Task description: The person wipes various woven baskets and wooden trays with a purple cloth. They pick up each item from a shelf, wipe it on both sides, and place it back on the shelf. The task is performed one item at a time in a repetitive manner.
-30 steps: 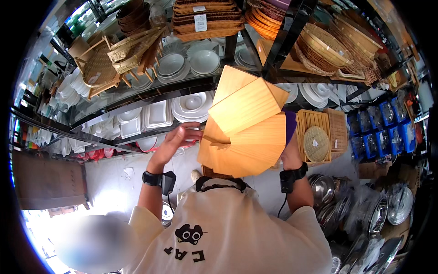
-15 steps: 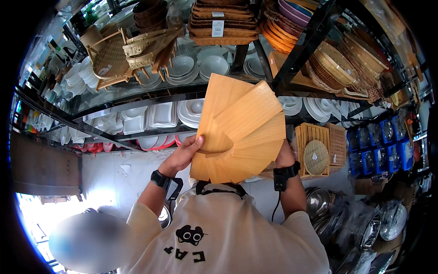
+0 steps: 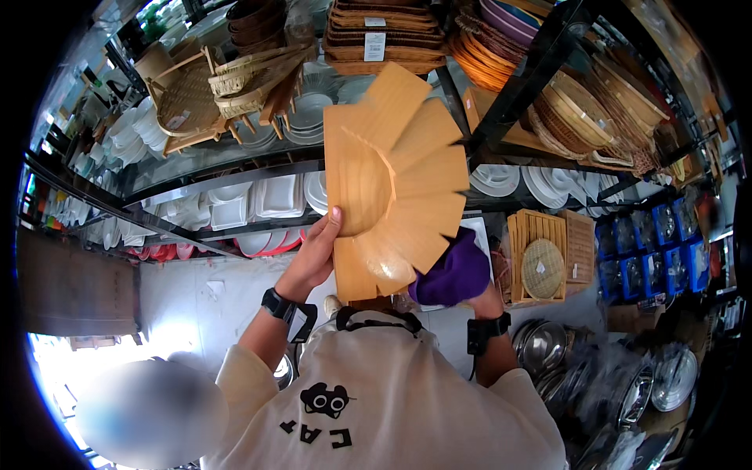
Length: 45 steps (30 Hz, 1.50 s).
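Note:
My left hand (image 3: 317, 247) is closed on the left edge of a fan-shaped wooden board (image 3: 427, 168), its thumb lying on the front face. Pale slats radiate from a curved hollow, with notches between their outer ends. The board is held up in front of my chest. At its lower right is a bunched purple cloth (image 3: 454, 270), touching or just behind the slats. My right hand (image 3: 479, 301) is at the cloth and seems to grip it; its fingers are hidden in the folds.
Ahead stand glass shelves with white plates (image 3: 493, 180), woven trays (image 3: 384, 47) and baskets (image 3: 576, 110). Wooden crates (image 3: 536, 254) stand to the right, near blue bins (image 3: 650, 247). Metal bowls (image 3: 540, 345) lie lower right. A blurred shape (image 3: 149, 411) is at lower left.
The wooden board has risen, shifted left and turned, so its hollow and notched slats show more. The purple cloth has come into view at my right hand, which has moved down from behind the board.

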Tool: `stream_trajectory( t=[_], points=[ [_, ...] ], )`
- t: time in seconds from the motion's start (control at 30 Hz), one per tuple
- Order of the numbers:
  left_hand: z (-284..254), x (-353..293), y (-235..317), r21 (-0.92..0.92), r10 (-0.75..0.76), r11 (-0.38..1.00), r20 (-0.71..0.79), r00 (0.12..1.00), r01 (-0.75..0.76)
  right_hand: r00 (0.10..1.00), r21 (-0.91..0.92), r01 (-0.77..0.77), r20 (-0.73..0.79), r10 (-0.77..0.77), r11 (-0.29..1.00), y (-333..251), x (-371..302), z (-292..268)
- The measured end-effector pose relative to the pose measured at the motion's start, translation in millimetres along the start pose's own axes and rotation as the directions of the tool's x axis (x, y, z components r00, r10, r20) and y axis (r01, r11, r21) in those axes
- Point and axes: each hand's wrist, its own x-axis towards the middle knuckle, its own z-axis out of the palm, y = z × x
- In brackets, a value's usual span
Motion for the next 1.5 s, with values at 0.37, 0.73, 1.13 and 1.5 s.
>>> stream_trajectory(
  t=[0.37, 0.73, 1.13, 1.5],
  points=[
    [30, 53, -2, -0.096, -0.004, 0.995, -0.026, 1.0, 0.001, 0.899, 0.74, -0.233, -0.084, 0.43, 0.631, 45, -60, 50],
    [-18, 0, 0, -0.043, -0.023, 0.999, 0.013, 1.0, 0.024, 0.976, -0.133, -0.143, -0.185, 0.117, 0.981, 27, 6, -19],
    [-72, -120, -15, -0.037, 0.153, 0.987, -0.13, 0.98, -0.159, 0.976, -0.428, -0.044, -0.211, -0.053, 0.903, 106, 212, 31],
    [-122, -211, -35, -0.072, 0.256, 0.946, -0.428, 0.867, -0.315, 0.999, -0.587, -0.035, -0.007, 0.038, 0.809, 28, 332, 128]
  ],
)
